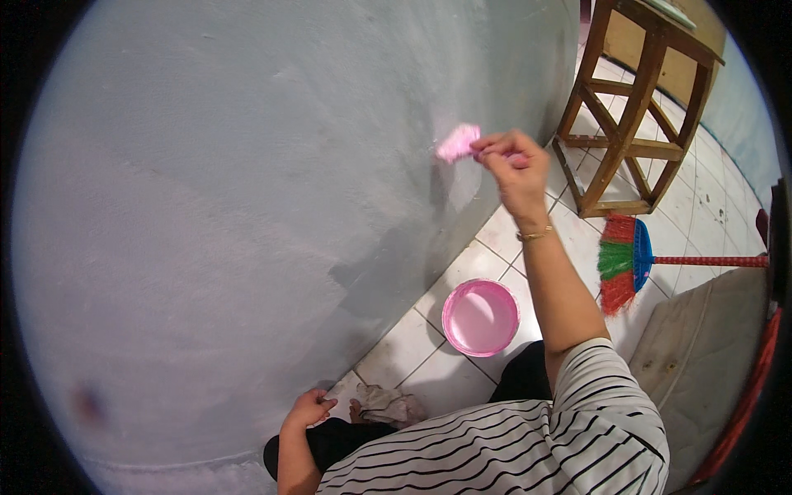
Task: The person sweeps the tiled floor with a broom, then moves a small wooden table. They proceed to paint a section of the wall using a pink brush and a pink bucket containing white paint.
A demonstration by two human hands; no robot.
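My right hand (518,169) is closed around the handle of a paintbrush (459,143), whose wide head is coated pink and slightly blurred. The brush head is at the grey-blue wall (272,165), by a paler, pinkish patch. Below, on the tiles, a round pink tub (481,318) contains pale pink paint. My left hand (311,409) rests near my dark-clad knee, close to the foot of the wall, with nothing in its loosely parted fingers. Near that hand a crumpled whitish cloth (389,406) lies on the floor.
White floor tiles (483,262) run along the wall. A wooden stool-like frame (631,148) stands at the far right. Nearer, a broom (620,260) with red and green bristles lies with its handle pointing right. A pale, stained padded slab (701,346) is at the right edge.
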